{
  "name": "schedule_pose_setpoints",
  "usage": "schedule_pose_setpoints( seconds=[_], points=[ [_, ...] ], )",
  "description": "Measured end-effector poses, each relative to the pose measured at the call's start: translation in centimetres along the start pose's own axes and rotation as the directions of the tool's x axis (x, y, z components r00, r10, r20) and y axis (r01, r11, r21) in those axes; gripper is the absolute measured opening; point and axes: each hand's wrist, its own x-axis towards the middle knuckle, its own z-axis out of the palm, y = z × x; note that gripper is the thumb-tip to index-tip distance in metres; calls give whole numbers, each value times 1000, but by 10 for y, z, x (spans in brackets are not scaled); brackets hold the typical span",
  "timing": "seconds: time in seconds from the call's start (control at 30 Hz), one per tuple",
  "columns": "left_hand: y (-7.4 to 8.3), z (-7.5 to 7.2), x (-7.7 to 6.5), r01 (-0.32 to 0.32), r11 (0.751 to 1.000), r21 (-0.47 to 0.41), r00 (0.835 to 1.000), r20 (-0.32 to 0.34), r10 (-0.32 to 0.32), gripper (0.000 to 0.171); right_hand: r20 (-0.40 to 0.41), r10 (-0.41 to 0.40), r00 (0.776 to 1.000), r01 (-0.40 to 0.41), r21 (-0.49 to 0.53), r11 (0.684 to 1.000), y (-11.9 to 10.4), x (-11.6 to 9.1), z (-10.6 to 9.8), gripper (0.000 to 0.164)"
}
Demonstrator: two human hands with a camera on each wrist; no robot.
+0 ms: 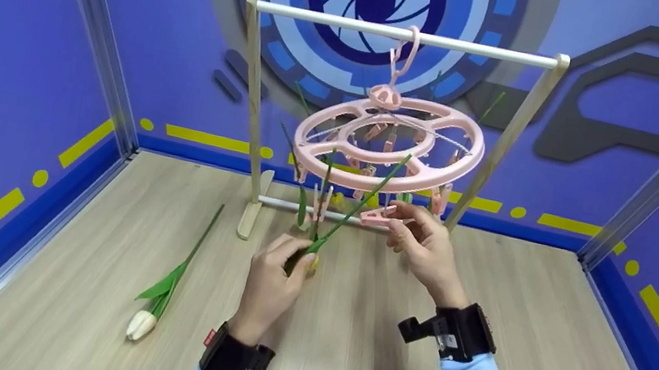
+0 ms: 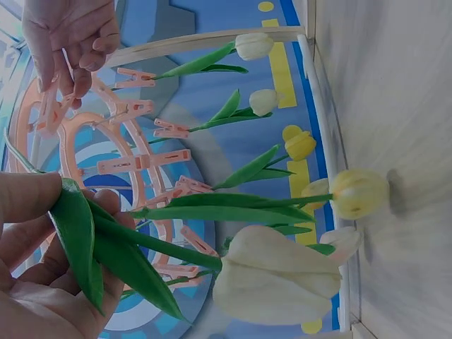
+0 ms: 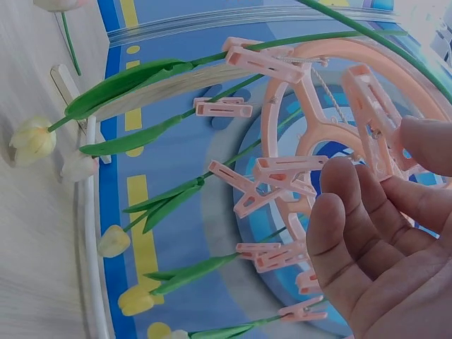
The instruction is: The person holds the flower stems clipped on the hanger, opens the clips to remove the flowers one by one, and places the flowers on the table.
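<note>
Over pale tabletop, between purple walls, left fingers tight on tulip, right fingers tight on peg

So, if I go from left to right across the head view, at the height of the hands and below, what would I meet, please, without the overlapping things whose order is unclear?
Lying white tulip → left hand → pink clothespin → right hand.

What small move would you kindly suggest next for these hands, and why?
Probably bring the white tulip in the left hand stem-first to the clothespin that the right hand pinches: its stem is not yet between the jaws, and other tulips already hang bloom-down from similar clothespins.
</note>
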Motion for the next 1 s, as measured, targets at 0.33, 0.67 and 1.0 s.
schedule_pose_setpoints(
  seconds=[0.33,0.67,1.0],
  points=[
    [-5,-11,-5,-3,1000,22,1000,11,3,13,-3,20,1000,-20,16,1000,2,-3,-1,29],
    [-8,-24,-11,29,999,45,999,11,-30,17,-11,21,1000,-21,7,1000,10,-15,-2,28],
    [-14,-32,-14,51,996,76,999,5,-51,15,-16,18,1000,-18,-10,1000,27,-52,11,26]
  ],
)
